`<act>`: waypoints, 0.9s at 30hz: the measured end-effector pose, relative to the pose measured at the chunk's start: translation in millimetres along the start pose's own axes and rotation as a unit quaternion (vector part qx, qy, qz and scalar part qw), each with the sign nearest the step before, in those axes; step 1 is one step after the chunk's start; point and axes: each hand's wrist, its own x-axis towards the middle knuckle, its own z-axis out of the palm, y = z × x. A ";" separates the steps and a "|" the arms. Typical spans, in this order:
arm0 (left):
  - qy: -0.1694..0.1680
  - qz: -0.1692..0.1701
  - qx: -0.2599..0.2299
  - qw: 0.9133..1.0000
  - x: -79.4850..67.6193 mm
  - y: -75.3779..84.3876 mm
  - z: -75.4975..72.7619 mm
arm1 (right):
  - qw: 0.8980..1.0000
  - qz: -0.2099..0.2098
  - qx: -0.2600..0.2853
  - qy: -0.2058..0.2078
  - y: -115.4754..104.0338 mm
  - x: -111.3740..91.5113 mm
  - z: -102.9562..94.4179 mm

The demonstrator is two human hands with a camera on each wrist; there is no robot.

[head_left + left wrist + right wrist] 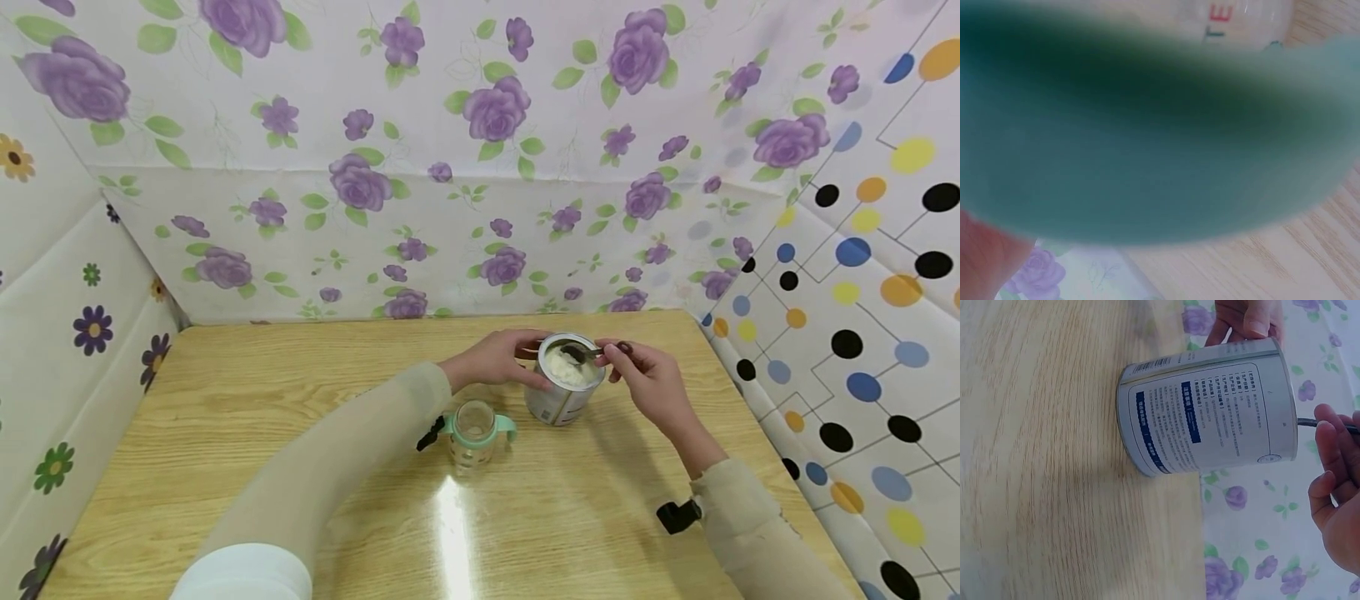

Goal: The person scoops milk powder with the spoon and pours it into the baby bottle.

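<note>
A printed metal can (pixel 561 403) of pale powder (pixel 568 369) stands upright on the table. My left hand (pixel 501 360) holds it from the left, thumb along the near side and fingers around the back. Between thumb and fingers, my right hand (pixel 654 385) pinches a dark-handled spoon (pixel 581 352) whose bowl is at the powder inside the rim. In the right wrist view the spoon handle (pixel 1307 422) enters past the can's rim. A clear baby bottle (pixel 472 451) with mint-green handles stands open-topped below my left wrist. One green handle (pixel 1160 187) blurs across the left wrist view.
All of these stand on a wood-grain table (pixel 360 533). Behind rises a wall covering with purple flowers (pixel 450 208), and a dotted sheet (pixel 862 333) borders the right side. Small black wrist cameras sit at both sleeves, the left one beside the bottle.
</note>
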 end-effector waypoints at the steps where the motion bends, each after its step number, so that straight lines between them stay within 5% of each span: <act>1: -0.001 0.001 -0.001 1.000 -0.2 0.1 0.1 | 1.000 -0.004 0.000 -0.003 -0.6 0.2 0.6; 16: 0.000 -0.009 -0.005 1.000 0.7 -3.0 0.4 | 0.995 0.084 0.052 -0.028 3.5 -6.1 0.7; 27: -0.001 -0.007 0.002 1.000 1.1 -2.0 0.4 | 0.995 0.082 0.046 -0.035 4.9 -1.2 -3.9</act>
